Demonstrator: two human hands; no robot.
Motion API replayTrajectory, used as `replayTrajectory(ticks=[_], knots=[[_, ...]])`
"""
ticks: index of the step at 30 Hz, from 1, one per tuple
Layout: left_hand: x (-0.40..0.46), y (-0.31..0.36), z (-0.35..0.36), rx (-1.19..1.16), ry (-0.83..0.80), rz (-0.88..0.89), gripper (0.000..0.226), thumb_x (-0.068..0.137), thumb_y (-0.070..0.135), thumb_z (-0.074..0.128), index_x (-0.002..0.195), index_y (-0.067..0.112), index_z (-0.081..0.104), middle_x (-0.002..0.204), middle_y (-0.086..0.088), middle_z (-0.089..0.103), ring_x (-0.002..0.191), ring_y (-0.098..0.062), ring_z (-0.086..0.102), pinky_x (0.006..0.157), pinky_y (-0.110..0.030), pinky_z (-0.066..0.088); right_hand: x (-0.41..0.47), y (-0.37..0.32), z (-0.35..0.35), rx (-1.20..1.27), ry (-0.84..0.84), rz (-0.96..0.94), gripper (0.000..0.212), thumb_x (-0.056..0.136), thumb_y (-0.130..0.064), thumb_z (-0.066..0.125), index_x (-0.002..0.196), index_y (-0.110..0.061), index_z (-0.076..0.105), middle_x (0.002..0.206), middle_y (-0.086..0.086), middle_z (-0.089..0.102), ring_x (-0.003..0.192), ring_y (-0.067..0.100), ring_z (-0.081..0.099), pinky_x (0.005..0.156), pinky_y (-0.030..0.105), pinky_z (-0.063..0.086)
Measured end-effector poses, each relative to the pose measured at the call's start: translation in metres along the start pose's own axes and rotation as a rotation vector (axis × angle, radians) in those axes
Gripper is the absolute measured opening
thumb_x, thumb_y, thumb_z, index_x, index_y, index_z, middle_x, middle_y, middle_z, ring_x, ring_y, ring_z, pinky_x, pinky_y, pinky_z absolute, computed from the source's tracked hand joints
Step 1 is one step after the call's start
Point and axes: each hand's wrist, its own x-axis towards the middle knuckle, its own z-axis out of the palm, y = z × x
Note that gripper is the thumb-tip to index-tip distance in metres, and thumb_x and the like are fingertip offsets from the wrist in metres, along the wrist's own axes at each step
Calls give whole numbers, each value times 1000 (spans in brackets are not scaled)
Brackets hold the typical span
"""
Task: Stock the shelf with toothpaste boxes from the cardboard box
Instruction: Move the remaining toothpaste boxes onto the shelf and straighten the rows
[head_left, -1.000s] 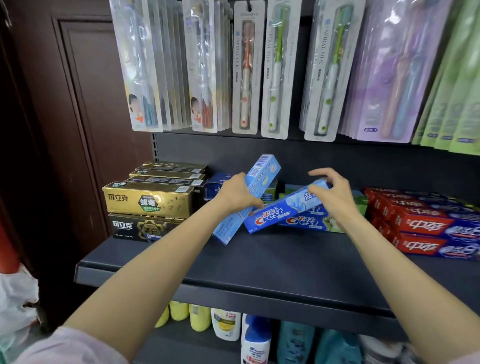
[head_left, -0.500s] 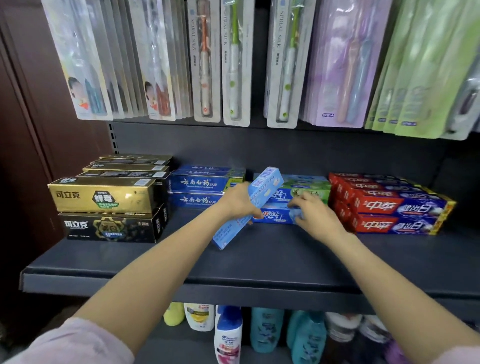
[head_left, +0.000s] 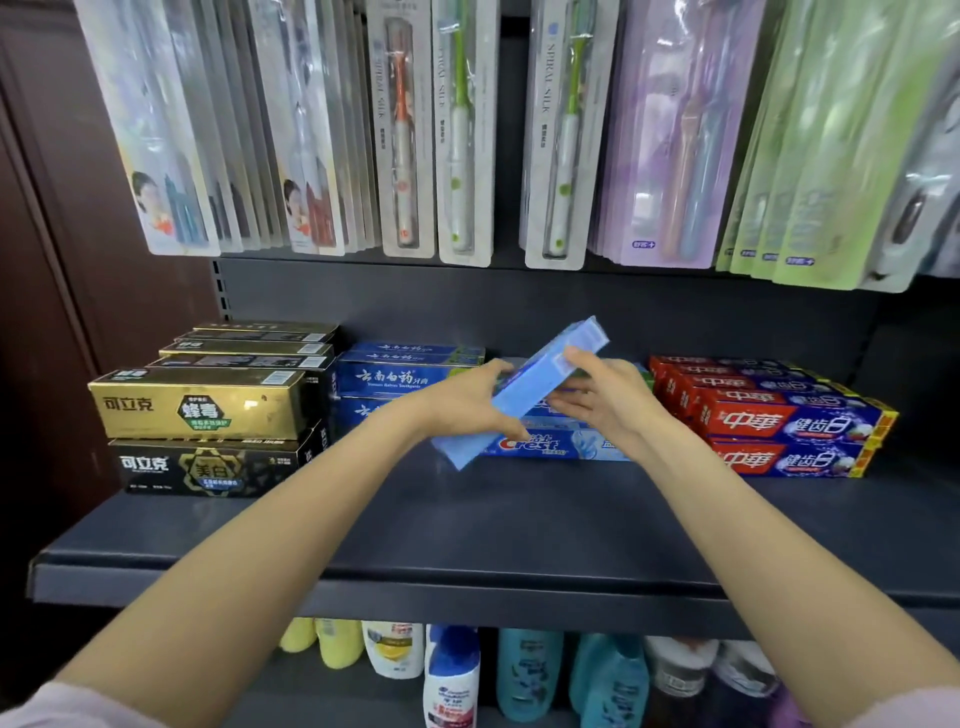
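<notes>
A light blue toothpaste box (head_left: 540, 384) is held tilted above the dark shelf (head_left: 519, 525), its far end raised to the right. My left hand (head_left: 467, 405) grips its lower half. My right hand (head_left: 602, 395) holds its upper part, thumb on top and fingers underneath. Behind and below it, a blue Crest box (head_left: 561, 446) lies flat on the shelf in the middle stack. The cardboard box is out of view.
Gold and black toothpaste boxes (head_left: 208, 410) are stacked at the left, dark blue ones (head_left: 395, 376) beside them, red ones (head_left: 779, 421) at the right. Toothbrush packs (head_left: 457, 130) hang above. Bottles (head_left: 452, 675) stand on the shelf below.
My right hand laid the Crest box flat on the middle stack, let go, then came up to the tilted light blue box. My left hand kept hold of that box.
</notes>
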Motion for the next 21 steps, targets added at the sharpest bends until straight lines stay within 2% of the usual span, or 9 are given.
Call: replayTrajectory(ticks=[2,4,7,9,12,15,17,19,21], knots=[[-5,-8,-8,-72,-13,-23,57,74,36,77,121,17,51,110,-2,65,97,-21,63,86,-34,49,-1,0,-9,146,-22,-14,18,94,-20,52,104,-6,58,99,15,68,91,24,67,81,31,56],[-5,-13,-10,57,74,21,47,73,36,78,108,14,56,102,-3,67,92,-24,63,80,-37,50,-1,1,-13,233,-37,-4,12,94,-17,52,102,-9,55,107,16,65,101,27,64,81,36,55],[-2,-12,-8,451,276,92,52,78,34,71,121,20,46,109,-2,56,98,-23,56,77,-34,43,2,0,-16,259,51,-67,23,92,-16,56,113,-13,46,107,13,61,96,25,64,81,40,57],[2,-15,-5,491,272,101,60,80,33,66,133,22,38,115,-4,49,106,-23,53,88,-35,43,2,-2,-19,178,91,-145,35,92,-11,56,124,-17,44,109,12,58,95,23,63,84,39,55],[10,-21,0,376,224,79,67,80,28,66,138,18,33,126,-6,45,117,-22,47,100,-42,41,2,-1,-27,0,67,-209,30,93,-8,54,122,-18,52,109,10,57,100,21,60,84,35,55],[19,-20,3,267,270,107,65,76,23,74,130,15,39,127,-5,50,115,-20,49,98,-44,43,7,1,-37,-320,205,-321,23,94,-13,54,115,-19,58,109,7,59,103,22,59,90,40,52],[28,-14,7,311,302,126,63,76,25,76,129,15,44,125,-6,51,115,-22,48,101,-43,41,11,7,-44,-671,347,-410,25,95,-14,52,118,-16,60,119,11,56,111,25,55,99,33,42],[37,-9,17,388,325,115,65,78,26,75,134,17,42,131,-6,46,122,-24,42,104,-43,38,11,18,-47,-950,406,-453,33,96,-9,47,128,-10,55,132,17,44,121,28,47,102,22,29],[44,-9,31,497,334,53,68,81,30,72,140,21,38,140,-6,36,131,-26,31,108,-45,33,9,33,-48,-1139,386,-444,40,96,-8,45,136,-7,46,144,19,29,132,31,34,107,28,28]])
